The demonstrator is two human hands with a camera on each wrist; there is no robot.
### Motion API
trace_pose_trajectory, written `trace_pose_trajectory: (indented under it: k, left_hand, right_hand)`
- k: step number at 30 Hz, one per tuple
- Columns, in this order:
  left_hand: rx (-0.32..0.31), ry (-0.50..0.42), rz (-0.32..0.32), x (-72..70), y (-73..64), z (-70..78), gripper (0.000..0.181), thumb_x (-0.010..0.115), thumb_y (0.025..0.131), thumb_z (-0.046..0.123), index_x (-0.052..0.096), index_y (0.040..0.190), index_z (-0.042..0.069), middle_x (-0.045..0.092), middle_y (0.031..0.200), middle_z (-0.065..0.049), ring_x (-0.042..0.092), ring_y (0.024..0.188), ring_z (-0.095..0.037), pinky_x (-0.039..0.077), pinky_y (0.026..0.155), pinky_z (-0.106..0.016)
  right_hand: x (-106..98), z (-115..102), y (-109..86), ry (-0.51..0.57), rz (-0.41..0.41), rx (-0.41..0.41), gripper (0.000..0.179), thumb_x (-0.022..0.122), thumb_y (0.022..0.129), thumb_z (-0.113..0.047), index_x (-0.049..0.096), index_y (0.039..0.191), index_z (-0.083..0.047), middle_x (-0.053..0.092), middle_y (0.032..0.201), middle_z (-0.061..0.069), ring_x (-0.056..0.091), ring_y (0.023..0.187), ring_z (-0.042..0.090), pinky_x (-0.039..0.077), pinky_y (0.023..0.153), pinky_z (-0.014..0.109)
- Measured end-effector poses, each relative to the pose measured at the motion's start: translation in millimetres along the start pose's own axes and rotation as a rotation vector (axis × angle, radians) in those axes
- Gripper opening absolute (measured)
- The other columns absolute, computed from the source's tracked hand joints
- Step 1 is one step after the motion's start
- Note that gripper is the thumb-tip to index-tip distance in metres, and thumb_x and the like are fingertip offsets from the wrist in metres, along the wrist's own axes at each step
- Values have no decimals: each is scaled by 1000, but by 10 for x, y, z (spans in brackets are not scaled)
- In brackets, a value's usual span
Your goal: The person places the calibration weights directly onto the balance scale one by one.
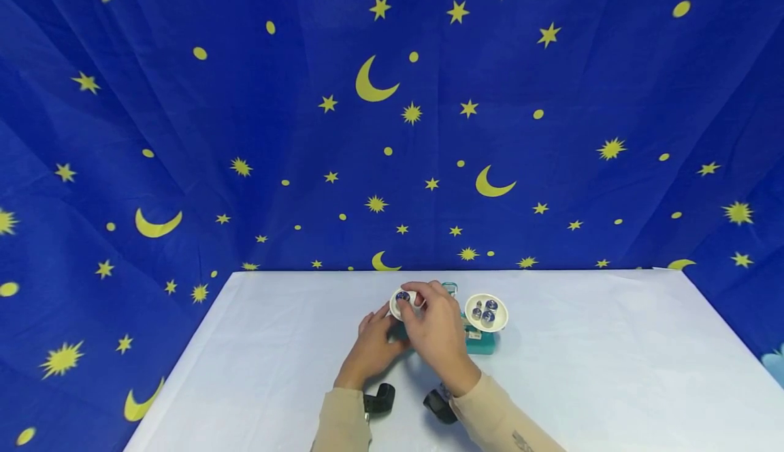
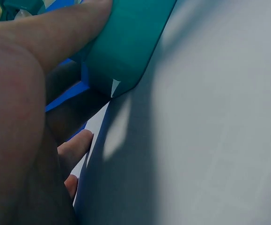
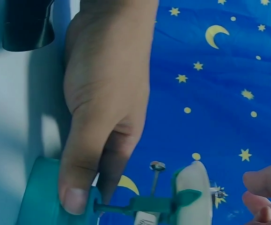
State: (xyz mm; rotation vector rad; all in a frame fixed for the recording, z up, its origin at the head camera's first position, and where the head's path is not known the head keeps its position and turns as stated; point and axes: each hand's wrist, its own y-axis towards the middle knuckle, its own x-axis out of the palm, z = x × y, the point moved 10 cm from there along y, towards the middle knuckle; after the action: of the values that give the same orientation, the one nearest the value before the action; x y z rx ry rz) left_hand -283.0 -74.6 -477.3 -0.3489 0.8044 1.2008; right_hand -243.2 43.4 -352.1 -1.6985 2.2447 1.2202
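Note:
A teal balance scale (image 1: 480, 344) with two white pans stands on the table. My left hand (image 1: 373, 346) grips its teal base (image 2: 128, 42), thumb on the near face in the left wrist view. Over the left pan (image 1: 394, 311) my right hand (image 1: 435, 329) reaches with thumb and forefinger beside a shiny metal weight (image 1: 402, 296). In the right wrist view, the right fingertips (image 3: 261, 183) stand a little apart from the metal piece (image 3: 218, 192) at the white pan (image 3: 194, 194). Several metal weights (image 1: 488, 316) sit in the right pan (image 1: 503, 316). The right hand hides the scale's middle.
A white cloth (image 1: 612, 357) covers the table. Behind it hangs a blue curtain (image 1: 551, 152) with yellow moons and stars. Black wrist devices (image 1: 382, 397) sit under both forearms, close above the tabletop.

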Motion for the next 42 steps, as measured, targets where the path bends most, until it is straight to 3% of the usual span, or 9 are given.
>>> trace_pose_trajectory:
  k: [7,13,20,42]
  left_hand:
    - [-21,-7,2,-13,-11,-1,61,74,88,38,61,138,7,56,144,-12,36,145,-33,17,119,-62]
    - [-25,-34,-1,-7,-12,1,61,74,88,42,62,137,7,56,145,-12,35,146,-34,15,119,-62]
    - [-23,-34,1,-18,-23,14,60,74,88,40,62,135,5,57,143,-13,35,146,-35,15,119,-63]
    - [-19,-50,4,-14,-18,7,60,75,87,40,63,135,7,51,149,-16,35,145,-36,14,120,-62]
  right_hand:
    - [-82,12,6,104,-59,65,19,81,82,-11,77,101,-9,51,72,-6,44,60,7,37,55,23]
    - [-191,78,-15,144,-60,93,20,81,82,-9,77,101,-8,52,72,-5,45,60,8,38,54,22]
    - [-247,174,-77,155,-86,85,18,80,82,-6,76,99,-8,51,71,-5,42,54,6,37,53,21]
    - [-381,418,-297,175,-125,108,21,81,79,-1,76,98,-8,50,72,-6,42,56,4,39,50,20]
